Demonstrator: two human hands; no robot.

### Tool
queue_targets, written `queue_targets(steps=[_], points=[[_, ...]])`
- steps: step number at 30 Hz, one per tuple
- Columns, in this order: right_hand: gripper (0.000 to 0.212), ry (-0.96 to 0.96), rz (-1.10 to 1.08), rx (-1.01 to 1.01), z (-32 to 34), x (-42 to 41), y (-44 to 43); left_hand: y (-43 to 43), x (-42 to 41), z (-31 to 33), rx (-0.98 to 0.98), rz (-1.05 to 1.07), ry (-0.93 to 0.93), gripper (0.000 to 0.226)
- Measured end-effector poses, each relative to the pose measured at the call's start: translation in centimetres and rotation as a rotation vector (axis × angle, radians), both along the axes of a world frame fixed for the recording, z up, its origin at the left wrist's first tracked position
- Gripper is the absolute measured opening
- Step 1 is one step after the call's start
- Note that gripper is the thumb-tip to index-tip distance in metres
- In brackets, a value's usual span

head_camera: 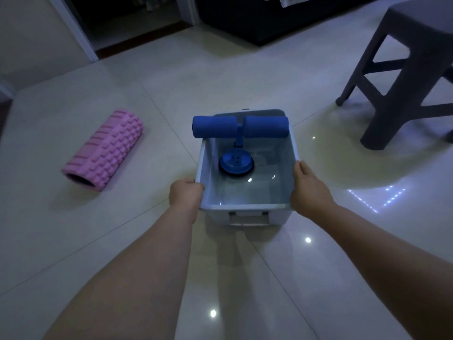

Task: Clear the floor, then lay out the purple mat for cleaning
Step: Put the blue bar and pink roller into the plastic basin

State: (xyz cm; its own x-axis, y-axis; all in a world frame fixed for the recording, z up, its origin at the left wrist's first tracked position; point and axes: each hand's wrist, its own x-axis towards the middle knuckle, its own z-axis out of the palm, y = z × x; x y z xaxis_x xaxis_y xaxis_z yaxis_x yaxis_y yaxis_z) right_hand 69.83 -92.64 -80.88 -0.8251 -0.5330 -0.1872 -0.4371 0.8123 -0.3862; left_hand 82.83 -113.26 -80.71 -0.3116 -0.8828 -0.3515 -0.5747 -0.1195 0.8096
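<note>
The left hand (pixel 186 192) grasped the left rim of the pale plastic bin (pixel 245 206) at its near corner, and the right hand (pixel 310 190) clasped the right rim. A blue sit-up bar (pixel 215 126) stood at the bin's far end. A pink foam roller (pixel 105 149) lay on the floor (pixel 147 94), well apart to the left of the bin.

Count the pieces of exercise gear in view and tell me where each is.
2. The pink foam roller lies on the floor, left of the bin. The blue sit-up bar stands inside the bin. More may lie out of view.
</note>
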Motion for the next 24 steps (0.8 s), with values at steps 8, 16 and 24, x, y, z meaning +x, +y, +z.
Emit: queue_targets(steps=[8,16,24], points=[[0.074,-0.025,-0.007,-0.01,-0.1,1.3,-6.3,-3.7,1.0,-1.2,-0.078,0.19,0.143,0.026],[0.078,-0.038,0.002,-0.018,-0.2,0.9,-10.9,-7.0,0.8,-2.0,0.036,0.375,0.331,0.041],[0.08,-0.061,0.0,-0.036,-0.5,1.6,-15.9,-13.4,1.3,-1.5,0.006,0.314,0.255,0.04]])
